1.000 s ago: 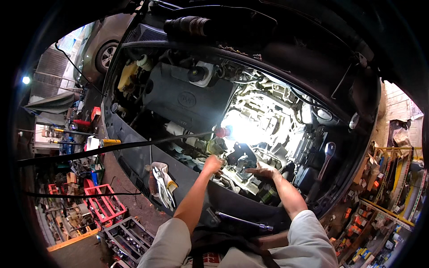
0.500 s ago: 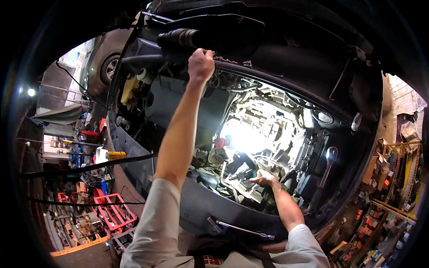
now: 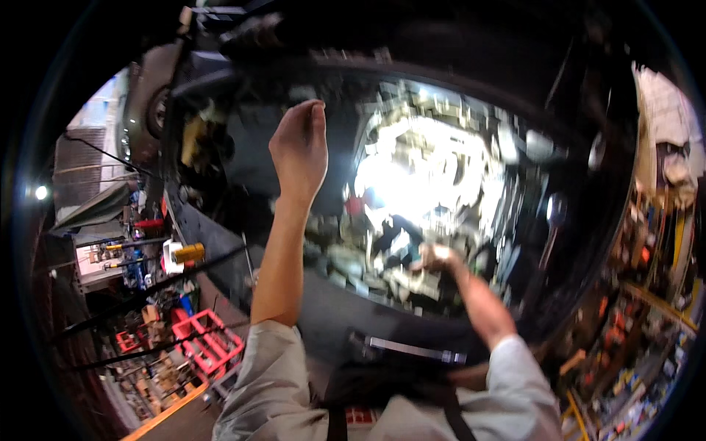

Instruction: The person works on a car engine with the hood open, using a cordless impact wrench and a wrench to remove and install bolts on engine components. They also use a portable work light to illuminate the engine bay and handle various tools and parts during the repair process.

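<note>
My left hand (image 3: 298,143) is raised over the dark engine cover (image 3: 246,147) in an open car engine bay, near its far edge, fingers closed; what they hold, if anything, is hidden. My right hand (image 3: 436,257) is low in the bay beside a black part (image 3: 393,231), blurred by motion, so its grip is unclear. A red lamp housing (image 3: 354,204) sits at the left of a bright glare that washes out the metal parts. A long wrench (image 3: 551,224) lies at the bay's right side, and a chrome bar (image 3: 412,350) lies on the near edge.
The dark raised hood (image 3: 471,37) spans the top. A black cord (image 3: 217,261) crosses at left. Red frames (image 3: 206,338), tools and another car's wheel (image 3: 156,110) are at left. Yellow shelving (image 3: 654,298) with boxes stands at right.
My left hand has risen from the near middle of the bay to its far side, then shifted slightly leftward. My right hand stays low in the bay. The view has shifted and blurred.
</note>
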Motion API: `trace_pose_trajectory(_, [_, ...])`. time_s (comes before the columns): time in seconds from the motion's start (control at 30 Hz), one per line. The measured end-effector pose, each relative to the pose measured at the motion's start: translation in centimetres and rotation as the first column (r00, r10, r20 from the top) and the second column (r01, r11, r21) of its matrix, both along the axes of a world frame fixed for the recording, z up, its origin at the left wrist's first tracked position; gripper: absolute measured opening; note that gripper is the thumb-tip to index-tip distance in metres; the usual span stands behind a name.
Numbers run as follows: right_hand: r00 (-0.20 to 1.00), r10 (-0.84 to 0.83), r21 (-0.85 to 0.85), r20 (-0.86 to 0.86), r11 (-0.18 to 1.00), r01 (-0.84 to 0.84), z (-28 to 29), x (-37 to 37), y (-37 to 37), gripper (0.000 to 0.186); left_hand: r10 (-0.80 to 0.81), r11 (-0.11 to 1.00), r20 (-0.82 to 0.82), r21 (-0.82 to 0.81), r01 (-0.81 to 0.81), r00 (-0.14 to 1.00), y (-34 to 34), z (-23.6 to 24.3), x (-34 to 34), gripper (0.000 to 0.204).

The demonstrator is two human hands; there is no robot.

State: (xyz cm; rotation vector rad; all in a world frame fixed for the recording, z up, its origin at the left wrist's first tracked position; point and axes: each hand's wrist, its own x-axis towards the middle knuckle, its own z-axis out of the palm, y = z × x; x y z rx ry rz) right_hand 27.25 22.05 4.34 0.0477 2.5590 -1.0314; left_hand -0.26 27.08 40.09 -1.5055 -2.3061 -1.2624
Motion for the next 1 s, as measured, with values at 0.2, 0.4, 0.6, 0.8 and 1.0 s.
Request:
trace_pose_trajectory(0.2, [0.835, -0.214, -0.343, 0.507, 0.839, 0.423, 5.3, -1.4, 0.6, 0.068, -0.032, 0.701, 0.494, -0.609, 0.372, 0.869, -11.5, -11.0, 7.6, 0.027])
trace_pose_trajectory(0.4, [0.875, -0.381, -0.559, 0.299, 0.673, 0.484, -0.7, 1.9, -1.4, 0.059, -0.026, 0.225, 0.241, -0.944, 0.241, 0.97, -10.5, -14.8, 9.6, 0.06])
trace_pose_trajectory(0.6, [0.828, -0.381, -0.275, 0.411, 0.814, 0.511, -0.3, 2.0, -0.1, 0.054, -0.169, 0.499, 0.072, -0.854, 0.149, 0.983, -11.9, -15.5, 9.9, 0.064])
trace_pose_trajectory(0.8, [0.469, -0.429, -0.113, 0.772, 0.633, 0.766, -0.4, 0.9, 1.0, 0.05, -0.196, 0.718, 0.162, -0.648, 0.254, 0.967, -5.7, -19.0, 9.3, 0.055])
trace_pose_trajectory(1.0, [0.693, -0.475, -0.162, 0.543, 0.75, 0.641, -1.6, 0.3, 0.5, 0.055, -0.157, 0.452, 0.134, -0.871, 0.192, 0.978, 4.7, -20.7, 7.3, 0.079])
